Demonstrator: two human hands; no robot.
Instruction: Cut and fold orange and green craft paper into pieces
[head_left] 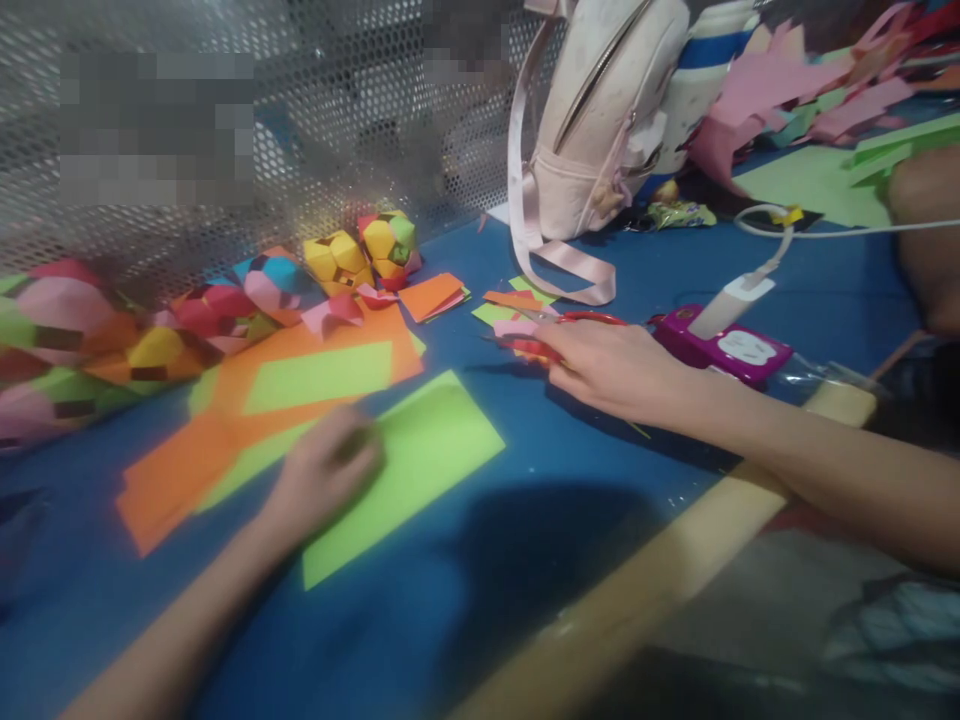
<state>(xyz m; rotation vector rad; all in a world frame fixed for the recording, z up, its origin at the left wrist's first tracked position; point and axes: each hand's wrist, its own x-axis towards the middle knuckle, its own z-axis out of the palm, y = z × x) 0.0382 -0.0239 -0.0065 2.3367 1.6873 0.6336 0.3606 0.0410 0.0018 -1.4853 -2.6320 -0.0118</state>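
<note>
My right hand (607,360) has its fingers around the red handles of a pair of scissors (592,318), above small cut pieces of orange, pink and green paper (491,314). The blades point left and are hard to make out. Lower left, my left hand (330,465) is curled at the upper left edge of a light green paper sheet (435,450), apparently gripping it; the fingertips are blurred and partly hidden. Beside that hand lie overlapping orange sheets (176,480) and green sheets (322,375). A small stack of orange paper (431,297) sits between the hands, farther back.
Folded paper balls (337,262) line the perforated metal panel (300,120). A pale backpack (592,120) and a white-blue bottle (705,80) stand behind. A purple device (739,345) with a white cable is near my right wrist. Another person's limb (930,230) shows at right.
</note>
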